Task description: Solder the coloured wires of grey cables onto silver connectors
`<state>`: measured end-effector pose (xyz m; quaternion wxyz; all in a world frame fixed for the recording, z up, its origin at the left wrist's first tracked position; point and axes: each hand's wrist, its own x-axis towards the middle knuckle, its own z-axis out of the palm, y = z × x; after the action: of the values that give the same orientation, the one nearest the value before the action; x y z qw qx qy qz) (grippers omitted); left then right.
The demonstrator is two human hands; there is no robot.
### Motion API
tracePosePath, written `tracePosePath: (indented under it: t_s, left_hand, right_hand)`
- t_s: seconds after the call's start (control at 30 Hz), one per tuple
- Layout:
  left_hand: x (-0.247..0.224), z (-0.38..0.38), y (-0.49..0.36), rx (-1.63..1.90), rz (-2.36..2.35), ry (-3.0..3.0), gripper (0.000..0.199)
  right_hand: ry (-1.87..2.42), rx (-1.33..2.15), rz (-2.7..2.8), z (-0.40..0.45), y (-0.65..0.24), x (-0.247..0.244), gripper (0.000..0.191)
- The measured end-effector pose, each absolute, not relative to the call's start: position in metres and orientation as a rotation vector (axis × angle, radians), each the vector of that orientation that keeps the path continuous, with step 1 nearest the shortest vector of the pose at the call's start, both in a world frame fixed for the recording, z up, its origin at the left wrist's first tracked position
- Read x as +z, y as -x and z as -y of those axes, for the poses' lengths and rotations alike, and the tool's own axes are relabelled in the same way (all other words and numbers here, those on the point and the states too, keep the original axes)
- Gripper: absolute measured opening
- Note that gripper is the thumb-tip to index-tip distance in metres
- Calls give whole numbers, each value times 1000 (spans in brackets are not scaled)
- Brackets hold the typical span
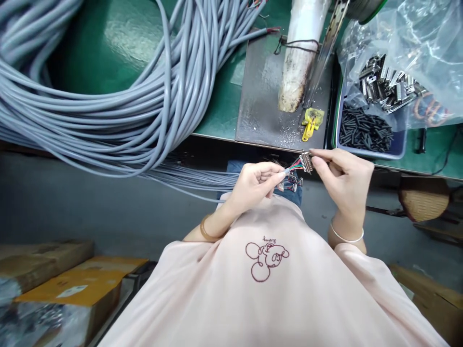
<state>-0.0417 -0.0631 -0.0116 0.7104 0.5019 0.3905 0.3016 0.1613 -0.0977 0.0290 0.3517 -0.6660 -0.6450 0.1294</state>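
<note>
Between thumb and fingers, my left hand pinches a grey cable where its coloured wires fan out. Those wires run into a multi-pin connector with a metal face. My right hand grips that connector by its far edge with thumb and index finger. Both hands are closed, held just in front of the table edge above my lap. Below them, more cable ends with connectors lie on my lap, partly hidden by my left hand.
A large coil of grey cable covers the green table's left. On a dark plate lie a yellow clip and a white wrapped rod. A blue bin holds black sleeves and loose connectors. Cardboard boxes stand lower left.
</note>
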Motion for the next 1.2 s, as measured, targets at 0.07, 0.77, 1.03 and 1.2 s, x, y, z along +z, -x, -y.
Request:
tracePosePath:
  t_s: [0.07,0.77,1.03,1.2]
  left_hand:
    - [-9,62,43,690,-859,-1115,23]
    - [-11,64,42,1031,-860,-1603,10]
    - [-18,63,42,1200,-852,-1969,10]
    - [-20,63,42,1239,-852,-2024,11]
  right_hand:
    - [1721,364,1709,97,-161,29,16]
    - [1662,541,1536,97,-166,25,22]
    - [1715,671,1402,99,-162,23,22]
    - [1692,699,1425,98,-163,23,17]
